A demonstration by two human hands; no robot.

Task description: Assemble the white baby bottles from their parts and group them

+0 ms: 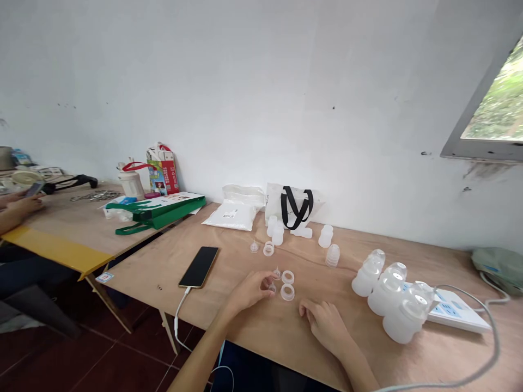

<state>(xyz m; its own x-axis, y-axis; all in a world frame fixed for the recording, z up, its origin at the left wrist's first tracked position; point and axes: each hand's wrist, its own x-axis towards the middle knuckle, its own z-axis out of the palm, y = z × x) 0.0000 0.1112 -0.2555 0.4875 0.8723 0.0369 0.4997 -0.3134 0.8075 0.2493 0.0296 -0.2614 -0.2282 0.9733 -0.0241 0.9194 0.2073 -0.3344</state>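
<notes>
My left hand (252, 287) is over the table with thumb and fingers closed around a small clear bottle nipple (273, 286). Just past its fingertips stands a second nipple (277, 271). Two translucent screw rings lie to the right of them, a farther ring (288, 277) and a nearer ring (287, 292). My right hand (324, 322) rests on the tabletop, fingers curled together, with nothing seen in it. Farther back sit another nipple (254, 247) and another ring (268, 249), beside small frosted bottles (278, 234).
Several capped bottles (373, 272) stand at right by a white power strip (453, 310) with a grey cable. A phone (199, 267) lies at left. A white pouch (232, 212), tote bag (290, 207) and stacked clear caps (333, 255) are behind. Another person's hands (24, 207) show far left.
</notes>
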